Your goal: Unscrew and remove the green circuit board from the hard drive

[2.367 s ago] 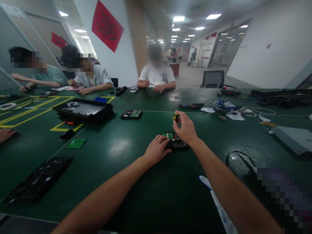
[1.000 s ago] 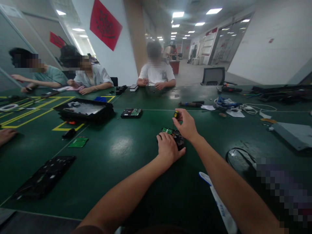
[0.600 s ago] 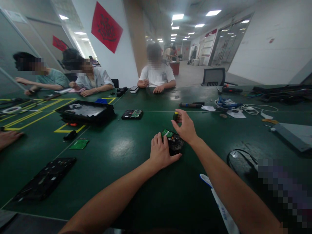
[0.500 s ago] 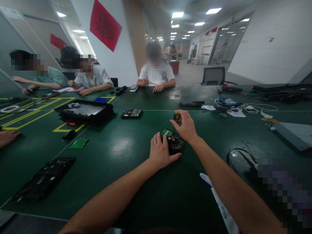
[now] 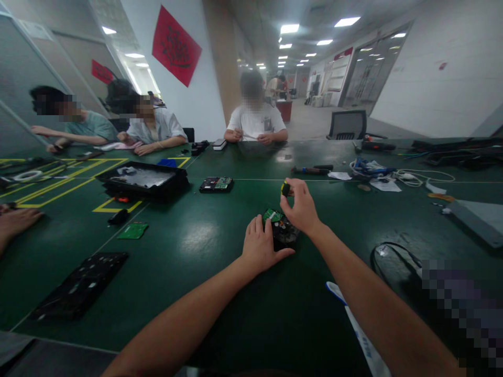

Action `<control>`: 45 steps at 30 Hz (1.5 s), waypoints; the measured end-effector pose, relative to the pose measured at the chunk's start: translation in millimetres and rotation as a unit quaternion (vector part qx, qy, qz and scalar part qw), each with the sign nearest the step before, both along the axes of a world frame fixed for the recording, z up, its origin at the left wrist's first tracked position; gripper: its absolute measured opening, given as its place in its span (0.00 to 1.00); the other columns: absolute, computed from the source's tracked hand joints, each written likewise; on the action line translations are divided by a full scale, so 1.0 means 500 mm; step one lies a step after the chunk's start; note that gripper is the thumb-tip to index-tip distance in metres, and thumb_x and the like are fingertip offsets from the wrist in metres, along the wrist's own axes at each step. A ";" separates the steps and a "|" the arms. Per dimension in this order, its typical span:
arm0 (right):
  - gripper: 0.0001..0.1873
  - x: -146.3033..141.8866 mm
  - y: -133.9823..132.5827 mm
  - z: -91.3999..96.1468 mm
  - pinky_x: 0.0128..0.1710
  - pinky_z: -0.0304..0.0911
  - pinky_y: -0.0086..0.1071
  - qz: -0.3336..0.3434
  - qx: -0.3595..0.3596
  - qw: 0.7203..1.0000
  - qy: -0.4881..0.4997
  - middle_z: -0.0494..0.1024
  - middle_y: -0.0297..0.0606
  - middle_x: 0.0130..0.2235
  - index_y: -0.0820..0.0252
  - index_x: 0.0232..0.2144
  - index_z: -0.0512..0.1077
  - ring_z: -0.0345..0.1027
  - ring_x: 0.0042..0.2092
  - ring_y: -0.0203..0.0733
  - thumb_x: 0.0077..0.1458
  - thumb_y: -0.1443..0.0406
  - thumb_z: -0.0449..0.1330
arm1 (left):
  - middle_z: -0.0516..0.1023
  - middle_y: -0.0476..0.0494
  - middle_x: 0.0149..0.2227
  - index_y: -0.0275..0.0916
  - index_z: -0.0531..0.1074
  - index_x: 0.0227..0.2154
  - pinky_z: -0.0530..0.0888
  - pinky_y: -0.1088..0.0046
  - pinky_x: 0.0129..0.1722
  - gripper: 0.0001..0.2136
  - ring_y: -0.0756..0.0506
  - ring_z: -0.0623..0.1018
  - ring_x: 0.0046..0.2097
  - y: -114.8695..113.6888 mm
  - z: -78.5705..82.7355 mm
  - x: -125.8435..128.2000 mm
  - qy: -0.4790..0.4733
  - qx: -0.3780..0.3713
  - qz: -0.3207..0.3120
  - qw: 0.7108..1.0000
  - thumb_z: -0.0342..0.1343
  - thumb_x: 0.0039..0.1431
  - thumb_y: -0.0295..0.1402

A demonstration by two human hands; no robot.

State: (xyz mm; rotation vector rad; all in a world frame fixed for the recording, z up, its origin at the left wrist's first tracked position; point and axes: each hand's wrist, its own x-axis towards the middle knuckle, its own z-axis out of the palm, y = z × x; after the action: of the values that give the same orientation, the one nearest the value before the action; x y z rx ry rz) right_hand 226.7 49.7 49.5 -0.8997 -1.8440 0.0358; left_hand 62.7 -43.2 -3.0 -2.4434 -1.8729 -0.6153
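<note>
A black hard drive (image 5: 286, 233) with a green circuit board on it lies on the green table. My left hand (image 5: 259, 243) holds it from the left, fingers over its edge and thumb stretched along the near side, covering part of it. Above the drive's far right side, my right hand (image 5: 301, 207) is closed around the yellow and black handle of a screwdriver (image 5: 285, 189). The handle stands roughly upright; its shaft and tip are hard to make out.
Another hard drive (image 5: 216, 184) lies further back. To the left are a black tray (image 5: 143, 178), a green circuit board (image 5: 133, 230) and a black panel (image 5: 80, 285). Tools and cables (image 5: 371, 167) lie at back right. Co-workers sit across the table; another person's hand (image 5: 19, 220) rests far left.
The view has shifted slightly, moving everything a little right and down. The screwdriver handle has turned in my right hand's fingers. Across the table, the co-worker's two hands have come closer together.
</note>
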 end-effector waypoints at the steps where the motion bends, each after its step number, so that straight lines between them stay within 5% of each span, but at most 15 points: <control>1: 0.27 -0.001 0.002 -0.003 0.49 0.75 0.51 0.001 0.003 1.000 0.008 0.69 0.50 0.55 0.54 0.61 0.61 0.72 0.49 0.52 0.61 0.67 0.59 | 0.57 0.21 0.69 0.33 0.59 0.65 0.61 0.44 0.66 0.53 0.23 0.60 0.69 0.000 0.000 0.000 0.001 0.000 -0.001 1.000 0.57 0.47 0.70; 7: 0.24 0.008 0.006 -0.002 0.50 0.74 0.54 -0.024 -0.003 1.000 -0.004 0.70 0.49 0.53 0.52 0.58 0.64 0.70 0.55 0.58 0.60 0.64 0.62 | 0.58 0.21 0.69 0.33 0.60 0.64 0.62 0.46 0.66 0.50 0.23 0.61 0.69 0.002 0.008 -0.008 0.003 -0.011 -0.012 1.000 0.57 0.49 0.69; 16: 0.20 0.013 -0.002 0.015 0.49 0.74 0.51 -0.010 -0.008 1.000 -0.012 0.73 0.45 0.49 0.52 0.56 0.67 0.73 0.45 0.52 0.63 0.62 0.61 | 0.60 0.23 0.68 0.36 0.61 0.63 0.64 0.46 0.64 0.49 0.24 0.62 0.68 0.007 0.009 -0.012 -0.006 -0.010 -0.012 1.000 0.59 0.48 0.69; 23: 0.20 0.011 -0.002 0.013 0.49 0.74 0.50 -0.010 0.008 1.000 0.015 0.74 0.47 0.51 0.53 0.57 0.67 0.73 0.49 0.53 0.63 0.65 0.59 | 0.62 0.25 0.65 0.36 0.64 0.62 0.67 0.48 0.63 0.53 0.25 0.64 0.65 0.017 0.011 -0.028 -0.021 -0.012 -0.032 0.999 0.60 0.41 0.72; 29: 0.19 0.013 -0.006 0.020 0.50 0.73 0.51 -0.031 0.013 0.999 0.000 0.72 0.45 0.48 0.51 0.54 0.71 0.72 0.49 0.54 0.61 0.62 0.63 | 0.67 0.32 0.58 0.40 0.69 0.56 0.71 0.51 0.58 0.44 0.30 0.71 0.59 0.035 0.015 -0.043 -0.038 -0.022 -0.032 0.999 0.61 0.45 0.69; 45: 0.20 0.021 0.012 0.018 0.46 0.77 0.49 -0.009 -0.025 0.999 0.021 0.78 0.45 0.48 0.55 0.53 0.69 0.77 0.44 0.50 0.58 0.65 0.62 | 0.66 0.30 0.59 0.39 0.67 0.58 0.71 0.51 0.59 0.43 0.29 0.71 0.60 0.031 0.011 -0.040 -0.022 -0.017 -0.034 0.999 0.59 0.50 0.68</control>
State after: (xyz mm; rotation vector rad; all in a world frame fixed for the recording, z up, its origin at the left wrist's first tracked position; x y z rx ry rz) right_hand 237.5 55.7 58.5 -0.9441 -1.8018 0.0901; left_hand 42.8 -27.8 2.4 -2.5447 -1.8375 -0.6500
